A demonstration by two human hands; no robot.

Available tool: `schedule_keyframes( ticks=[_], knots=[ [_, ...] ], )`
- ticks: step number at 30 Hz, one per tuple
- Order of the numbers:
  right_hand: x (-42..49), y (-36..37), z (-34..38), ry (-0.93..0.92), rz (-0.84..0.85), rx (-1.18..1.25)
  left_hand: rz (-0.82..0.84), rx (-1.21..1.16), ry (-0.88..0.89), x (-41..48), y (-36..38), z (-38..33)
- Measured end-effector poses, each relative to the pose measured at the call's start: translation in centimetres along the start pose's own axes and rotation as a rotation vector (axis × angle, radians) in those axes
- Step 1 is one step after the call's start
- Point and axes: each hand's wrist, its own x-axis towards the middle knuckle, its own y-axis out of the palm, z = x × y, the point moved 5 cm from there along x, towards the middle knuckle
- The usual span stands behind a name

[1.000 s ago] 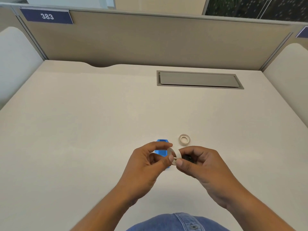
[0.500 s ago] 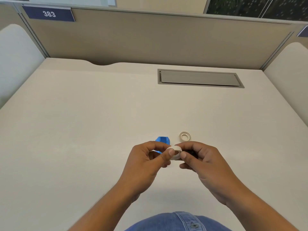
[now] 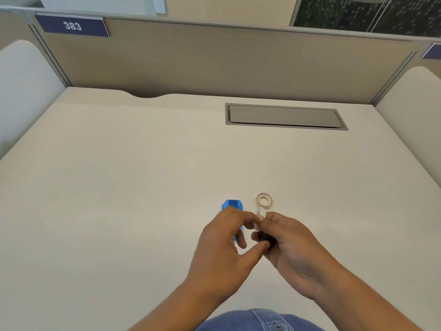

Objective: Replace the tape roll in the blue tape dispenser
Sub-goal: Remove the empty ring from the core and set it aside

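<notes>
The blue tape dispenser (image 3: 232,206) lies on the desk, its near end hidden behind my left hand (image 3: 222,247). My right hand (image 3: 293,242) pinches a clear tape roll (image 3: 260,212) at its fingertips and holds a small black hub (image 3: 264,237) against its palm. My left hand's fingers are spread, with the thumb tip touching the black hub from below and the index finger near the roll. Whether the left hand grips anything is unclear. A second tape ring (image 3: 264,199) lies flat on the desk just beyond my right hand.
A grey cable hatch (image 3: 284,115) is set into the cream desk (image 3: 119,199) at the back right. Beige partition panels (image 3: 214,60) close off the back and both sides, with a "383" sign (image 3: 72,26) at the top left.
Both hands pinched the roll together before. My left hand has loosened and slid lower, and the black hub shows in my right hand. The hands sit slightly nearer to me.
</notes>
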Motion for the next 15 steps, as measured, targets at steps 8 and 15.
schedule_keyframes(
  ticks=[8,15],
  knots=[
    [0.08,0.94,0.00,0.086,0.054,0.285,-0.006,0.091,-0.054,0.35,0.73,-0.11],
    [0.73,0.99,-0.11,0.125,0.054,0.426,-0.004,0.373,-0.032,0.81,0.81,-0.61]
  ],
)
